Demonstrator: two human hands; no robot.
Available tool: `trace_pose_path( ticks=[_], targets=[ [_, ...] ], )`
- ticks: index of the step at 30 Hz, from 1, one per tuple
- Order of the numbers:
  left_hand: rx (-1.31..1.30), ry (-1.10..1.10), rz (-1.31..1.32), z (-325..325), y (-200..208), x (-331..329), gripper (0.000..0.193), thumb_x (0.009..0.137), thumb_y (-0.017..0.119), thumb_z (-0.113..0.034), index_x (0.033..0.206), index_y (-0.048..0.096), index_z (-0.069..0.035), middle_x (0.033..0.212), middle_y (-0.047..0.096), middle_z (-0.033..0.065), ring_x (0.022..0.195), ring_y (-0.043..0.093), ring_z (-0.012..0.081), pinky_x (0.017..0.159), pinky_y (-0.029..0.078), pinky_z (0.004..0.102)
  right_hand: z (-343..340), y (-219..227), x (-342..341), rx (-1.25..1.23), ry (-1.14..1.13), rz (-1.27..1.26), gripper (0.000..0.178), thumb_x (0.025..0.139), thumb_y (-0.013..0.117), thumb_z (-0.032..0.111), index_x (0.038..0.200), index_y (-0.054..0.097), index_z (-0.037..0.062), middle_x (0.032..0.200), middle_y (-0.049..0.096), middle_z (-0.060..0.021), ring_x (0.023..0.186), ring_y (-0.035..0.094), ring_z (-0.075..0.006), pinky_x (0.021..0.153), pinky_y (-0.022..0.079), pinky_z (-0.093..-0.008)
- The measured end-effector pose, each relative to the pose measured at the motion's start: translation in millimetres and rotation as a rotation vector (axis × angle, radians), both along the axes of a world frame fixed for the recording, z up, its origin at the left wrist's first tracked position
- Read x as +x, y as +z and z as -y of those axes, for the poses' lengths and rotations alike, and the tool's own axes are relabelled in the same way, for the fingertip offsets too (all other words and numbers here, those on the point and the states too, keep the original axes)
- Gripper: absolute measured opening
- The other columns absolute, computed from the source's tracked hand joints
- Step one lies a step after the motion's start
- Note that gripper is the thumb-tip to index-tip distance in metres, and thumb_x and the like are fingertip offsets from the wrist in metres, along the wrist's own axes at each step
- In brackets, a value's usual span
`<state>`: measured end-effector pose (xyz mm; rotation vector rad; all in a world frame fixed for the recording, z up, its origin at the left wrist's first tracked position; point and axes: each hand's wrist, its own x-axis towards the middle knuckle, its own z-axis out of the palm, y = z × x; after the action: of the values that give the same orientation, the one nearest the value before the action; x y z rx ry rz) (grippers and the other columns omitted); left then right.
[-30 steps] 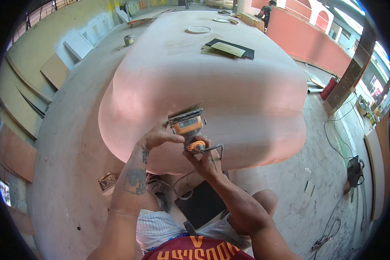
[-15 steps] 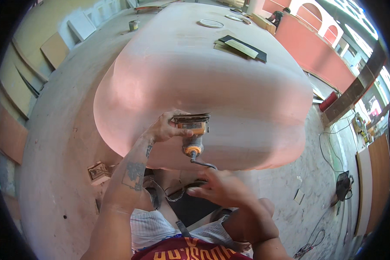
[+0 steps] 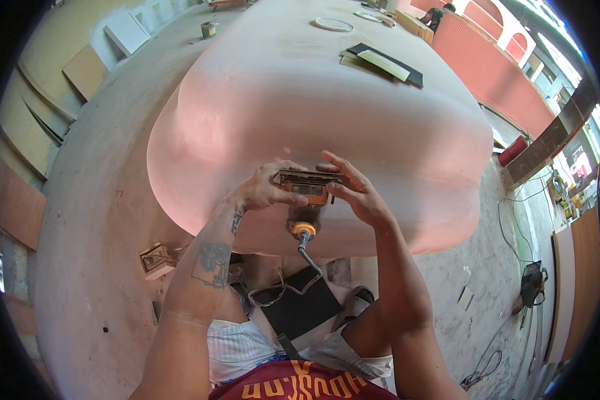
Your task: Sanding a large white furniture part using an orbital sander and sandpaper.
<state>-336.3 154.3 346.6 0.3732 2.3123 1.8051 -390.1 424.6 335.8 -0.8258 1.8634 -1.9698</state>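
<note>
An orange electric sheet sander (image 3: pixel 307 195) is held up in front of the large pinkish rounded form (image 3: pixel 260 113), its flat, dusty pad turned upward and its cord end toward me. My left hand (image 3: pixel 267 190) grips its left side, thumb along the orange body. On the opposite side, my right hand (image 3: pixel 355 190) has its thumb against the body and its fingers around the pad's right end, the index finger raised. The grey cord (image 3: pixel 303 250) drops from the sander and loops over a black sheet (image 3: pixel 301 307) between my legs. Contact between pad and form cannot be made out.
Dark and pale sheets (image 3: pixel 385 65) lie on top of the form, beyond them a ring-shaped object (image 3: pixel 333 25). A small wooden box-like piece (image 3: pixel 157 260) sits on the floor at left. Cables and a black bag-like object (image 3: pixel 532 283) lie at right. Another person (image 3: pixel 435 16) is far off.
My right hand has risen from below the sander, near its cord, to the sander's right side. The sander and left hand have shifted slightly right in view.
</note>
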Motion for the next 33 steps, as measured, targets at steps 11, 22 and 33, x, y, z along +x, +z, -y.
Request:
trace_pose_path(
  ticks=[11, 22, 33],
  targets=[
    [0.003, -0.009, -0.072, -6, 8, 8, 0.069, 0.083, 0.095, -0.034, 0.139, 0.064, -0.009, 0.136, 0.069, 0.0098, 0.125, 0.065, 0.0221, 0.109, 0.052, 0.0401, -2, 3, 12, 0.096, -0.052, -0.085, 0.033, 0.103, 0.067, 0.004, 0.135, 0.071, 0.0013, 0.135, 0.072, -0.0116, 0.127, 0.064, -0.0204, 0.108, 0.051, -0.0346],
    [0.058, 0.091, -0.056, -9, 23, 13, 0.051, 0.099, 0.077, -0.041, 0.133, 0.074, -0.003, 0.129, 0.075, 0.0135, 0.125, 0.067, 0.0222, 0.104, 0.055, 0.0331, -1, 3, 16, 0.073, -0.054, -0.088, 0.032, 0.104, 0.066, 0.004, 0.135, 0.073, 0.0041, 0.142, 0.068, -0.0124, 0.119, 0.065, -0.02, 0.099, 0.053, -0.0332],
    [-0.166, 0.103, -0.405, -13, 6, 18, 0.042, 0.097, 0.079, -0.029, 0.129, 0.075, -0.002, 0.133, 0.074, 0.0184, 0.138, 0.061, 0.0362, 0.114, 0.05, 0.0464, 14, -21, 31, 0.015, -0.205, -0.141, 0.03, 0.107, 0.067, 0.019, 0.133, 0.073, 0.0048, 0.14, 0.067, -0.0153, 0.127, 0.063, -0.0229, 0.101, 0.054, -0.0347]
  ],
)
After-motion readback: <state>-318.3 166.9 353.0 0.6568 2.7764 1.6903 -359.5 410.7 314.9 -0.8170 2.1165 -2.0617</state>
